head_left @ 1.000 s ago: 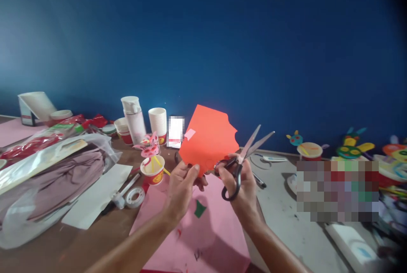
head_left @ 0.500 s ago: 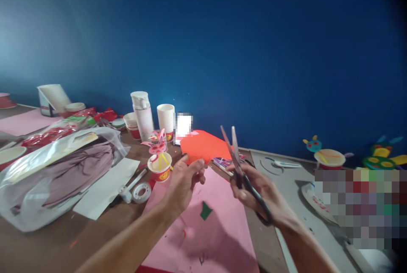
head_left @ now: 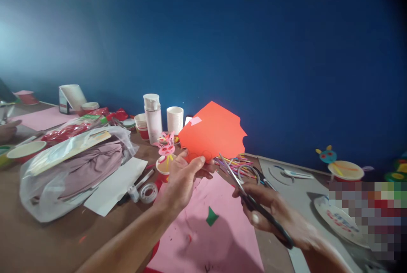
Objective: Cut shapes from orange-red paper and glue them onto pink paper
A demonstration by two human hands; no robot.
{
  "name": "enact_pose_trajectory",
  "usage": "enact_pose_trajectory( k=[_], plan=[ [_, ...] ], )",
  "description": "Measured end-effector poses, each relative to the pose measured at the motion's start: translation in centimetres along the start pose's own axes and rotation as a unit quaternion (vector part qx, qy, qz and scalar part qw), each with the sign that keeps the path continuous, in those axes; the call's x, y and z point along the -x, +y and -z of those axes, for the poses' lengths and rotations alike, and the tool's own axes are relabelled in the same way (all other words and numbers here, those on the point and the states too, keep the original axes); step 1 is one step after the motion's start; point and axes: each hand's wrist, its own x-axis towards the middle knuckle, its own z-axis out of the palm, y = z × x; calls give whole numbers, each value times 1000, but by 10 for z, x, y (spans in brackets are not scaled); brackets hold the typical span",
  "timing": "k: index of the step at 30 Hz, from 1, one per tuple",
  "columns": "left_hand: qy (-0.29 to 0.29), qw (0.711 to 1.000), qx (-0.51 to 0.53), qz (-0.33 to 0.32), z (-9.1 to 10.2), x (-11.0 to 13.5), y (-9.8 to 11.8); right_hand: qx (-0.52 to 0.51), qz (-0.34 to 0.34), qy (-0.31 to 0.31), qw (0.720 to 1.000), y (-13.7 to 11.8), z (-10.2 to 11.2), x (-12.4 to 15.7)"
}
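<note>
Head view: a person's 2 bare arms reach out over a brown tabletop (head_left: 63, 239) set against a dark blue wall.

Risk, as a judgement: the scissor tips point up toward the left thumb and the lower edge of the sheet. A closing stroke made without care could nick a finger, or tear the thin paper where only the fingertips pinch it.

The left hand (head_left: 182, 179) is narrowly closed, thumb on top, gripping the orange paper sheet (head_left: 211, 135) by its bottom edge. The sheet stands raised and tilted above the tabletop, its right edge notched.

The right hand (head_left: 273, 213) is wrapped around the black-handled metal scissors (head_left: 233, 177), fingers through the loops. The blades sit almost together, just right of the left hand, below the sheet and not touching it.

Under both hands lies a large pink paper sheet (head_left: 222, 243) with a small green paper scrap (head_left: 211, 216) on it. A bundle of thin coloured sticks (head_left: 235, 163) lies behind the blades. To the left are a clear tape roll (head_left: 148, 192) and a clear plastic bag of mauve fabric (head_left: 73, 167).
</note>
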Motion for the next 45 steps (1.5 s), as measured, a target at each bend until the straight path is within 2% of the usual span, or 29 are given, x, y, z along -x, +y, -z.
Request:
enact_pose_trajectory(
  k=[8,16,26,33,42,45],
  plan=[
    [-49,998,7,47,-6,9,-6,2,44,21,999,-2,-3,-2],
    [-74,996,-9,57,-7,11,-10,-18,57,30,998,-7,-3,-2],
    [-84,995,-23,53,-5,10,-7,-57,17,50,997,-2,-6,-2],
    [-92,992,-50,67,-2,7,-3,-81,-42,62,994,-2,-7,-1],
    [-104,986,-104,80,6,4,-4,-39,-45,47,997,3,2,3],
    [-109,984,-92,108,9,1,-3,-34,-43,37,998,3,6,5]
  ],
)
